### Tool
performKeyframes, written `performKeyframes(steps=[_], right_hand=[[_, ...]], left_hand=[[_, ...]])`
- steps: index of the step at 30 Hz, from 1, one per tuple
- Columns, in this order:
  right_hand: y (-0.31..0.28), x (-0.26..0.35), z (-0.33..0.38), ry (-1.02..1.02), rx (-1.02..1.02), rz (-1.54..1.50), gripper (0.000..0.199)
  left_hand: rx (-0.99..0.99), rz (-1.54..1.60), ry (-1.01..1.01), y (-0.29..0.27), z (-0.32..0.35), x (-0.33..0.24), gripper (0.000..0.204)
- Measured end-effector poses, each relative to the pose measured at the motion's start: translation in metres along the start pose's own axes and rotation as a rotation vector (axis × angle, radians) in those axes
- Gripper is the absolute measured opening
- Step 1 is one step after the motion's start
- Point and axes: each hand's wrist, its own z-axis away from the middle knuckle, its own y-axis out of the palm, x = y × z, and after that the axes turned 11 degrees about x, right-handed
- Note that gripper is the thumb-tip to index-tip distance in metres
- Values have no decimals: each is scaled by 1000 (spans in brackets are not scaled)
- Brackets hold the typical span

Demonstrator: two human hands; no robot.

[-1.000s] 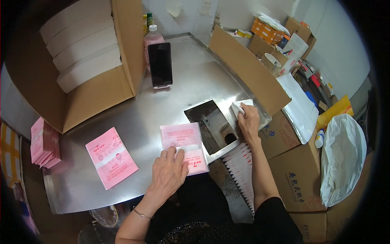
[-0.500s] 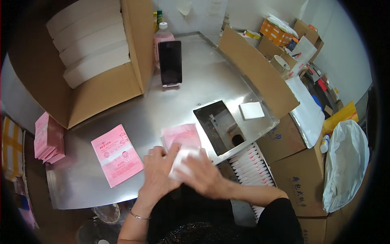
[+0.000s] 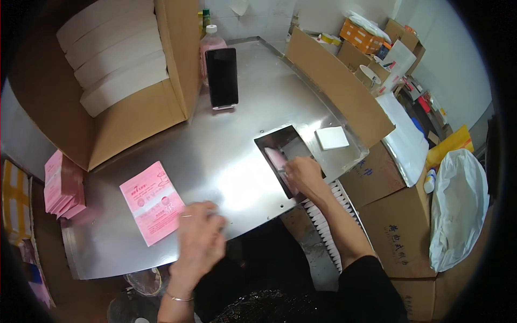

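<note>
My right hand [image 3: 302, 175] is closed on a folded pink packet [image 3: 276, 158] and holds it in the rectangular opening [image 3: 298, 142] of the steel table. Part of the packet is hidden behind the fingers. My left hand [image 3: 202, 234] hovers at the table's front edge, beside the lower right corner of a pink printed stack of wrappers [image 3: 152, 207] with a pale band across it. Motion smears its fingers, so I cannot tell whether it holds anything. A small stack of white folded tissues [image 3: 332, 138] lies right of the opening.
A cardboard box [image 3: 137, 129] with white tissue bundles [image 3: 126, 81] stands at the back left. Pink packs [image 3: 63, 183] are piled at the left edge. A phone [image 3: 222, 78] on a stand is before a pink bottle [image 3: 211, 40]. Below the opening, a tray holds rows of packets [image 3: 326, 229].
Both hands were together over a pink wrapper and white tissue at the table's front. My right hand has moved right into the opening with the packet; my left has drawn back left.
</note>
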Motion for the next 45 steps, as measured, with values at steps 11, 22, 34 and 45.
performKeyframes(steps=[11,22,34,45], right_hand=[[1,-48,20,50,-483,112,30],[-4,-93,-5,86,-656,-41,26],[-13,-81,5,22,-772,22,26],[12,94,30,-439,-91,49,37]], left_hand=[[9,-275,-534,-41,56,77,27],[111,-131,-10,10,-17,7,30],[79,-60,42,55,-32,-5,21],[65,-231,-152,54,-25,-11,79]])
